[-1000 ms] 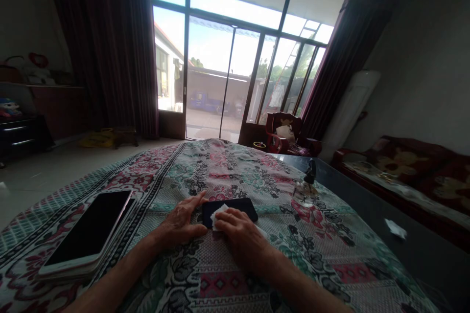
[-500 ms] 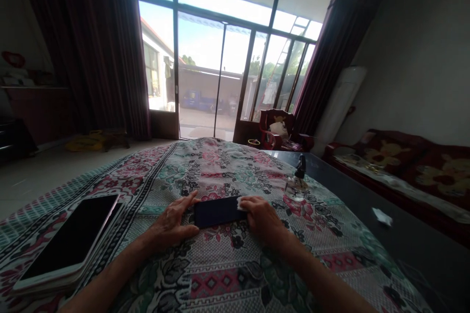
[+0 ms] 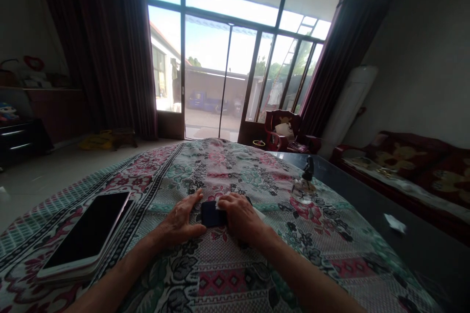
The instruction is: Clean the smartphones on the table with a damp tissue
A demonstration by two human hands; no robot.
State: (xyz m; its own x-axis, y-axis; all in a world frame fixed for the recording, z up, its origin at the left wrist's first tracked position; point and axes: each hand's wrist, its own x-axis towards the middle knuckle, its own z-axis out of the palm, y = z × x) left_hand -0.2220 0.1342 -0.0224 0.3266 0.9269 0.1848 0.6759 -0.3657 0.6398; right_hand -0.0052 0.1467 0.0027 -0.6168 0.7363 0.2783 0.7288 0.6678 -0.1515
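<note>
Left hand point(image 3: 179, 217): spread wide, empty, at left end of dark smartphone point(image 3: 212, 215) | Right hand point(image 3: 240, 217): curled on white tissue point(image 3: 218, 204) (partly hidden), over smartphone's right part

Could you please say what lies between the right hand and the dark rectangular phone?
A white tissue, partly hidden, shows between the right hand and the phone in the head view.
</note>
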